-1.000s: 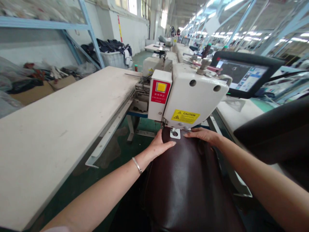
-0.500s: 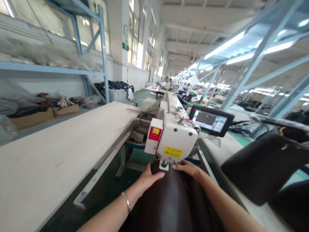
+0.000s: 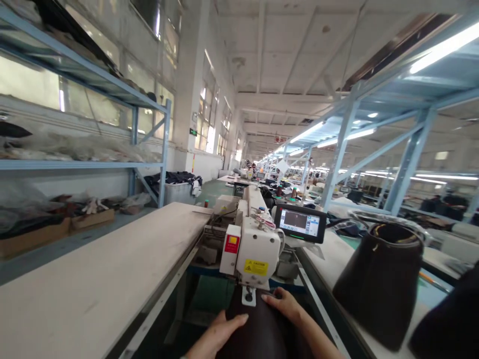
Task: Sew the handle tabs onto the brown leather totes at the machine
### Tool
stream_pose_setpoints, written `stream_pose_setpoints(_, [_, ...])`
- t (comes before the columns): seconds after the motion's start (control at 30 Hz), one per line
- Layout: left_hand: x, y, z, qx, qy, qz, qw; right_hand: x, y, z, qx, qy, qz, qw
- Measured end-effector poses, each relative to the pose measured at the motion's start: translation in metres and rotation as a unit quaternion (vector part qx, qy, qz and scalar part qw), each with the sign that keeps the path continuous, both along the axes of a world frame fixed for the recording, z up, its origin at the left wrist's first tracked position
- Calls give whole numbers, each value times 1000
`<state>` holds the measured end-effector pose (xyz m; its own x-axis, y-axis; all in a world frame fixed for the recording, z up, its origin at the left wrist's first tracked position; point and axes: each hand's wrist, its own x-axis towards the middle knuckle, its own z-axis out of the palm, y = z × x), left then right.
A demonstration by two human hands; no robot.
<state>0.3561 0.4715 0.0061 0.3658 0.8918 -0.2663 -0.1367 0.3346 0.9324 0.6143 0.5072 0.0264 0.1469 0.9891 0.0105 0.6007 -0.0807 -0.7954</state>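
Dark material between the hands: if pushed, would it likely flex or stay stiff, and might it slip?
The dark material would likely flex, since it curves between the left hand and right hand. Its smooth-looking surface may make it slightly slippery. The white plate over it might hinder a push.

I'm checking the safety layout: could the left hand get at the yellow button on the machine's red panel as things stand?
Likely yes: the left hand lies on the dark piece, below the yellow button, with nothing visible between them, though it would have to lift off.
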Motion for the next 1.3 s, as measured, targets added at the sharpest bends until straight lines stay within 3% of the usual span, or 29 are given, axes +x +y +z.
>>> stream_pose_setpoints(0.13, [-5,-26,-1,-7,-31,-2,999,-4,-19,15,4,-21,18,1000])
stream_pose_setpoints(0.3, [-20,-101,-4,-52,-65,-15,996,-20,-72,11,-21,-32,55,998])
stream_pose_setpoints(0.47, [-37,-154,-14,-75,-73,52,993,-47,-115,9,75,-146,103,981])
stream_pose_setpoints(0.6, [-52,-171,-21,-92,-68,71,991,-68,-135,10,86,-207,93,970])
stream_pose_setpoints(0.77, [-71,-180,-35,-126,-2,148,981,-95,-163,-1,50,-263,96,959])
stream_pose_setpoints(0.93, [-92,-189,-46,-164,10,90,982,-112,-171,-22,19,-232,114,966])
stream_pose_setpoints(1.07, [-105,-211,-41,-148,47,79,985,-118,-178,-41,32,-196,177,964])
stream_pose_setpoints(1.13, [-108,-227,-34,-137,71,98,983,-114,-184,-52,34,-135,179,974])
stream_pose_setpoints(1.23, [-115,-241,-23,-139,81,154,975,-101,-172,-65,-76,-102,208,970])
stream_pose_setpoints(1.3, [-126,-248,-17,-162,56,185,968,-101,-153,-67,-105,-116,302,940])
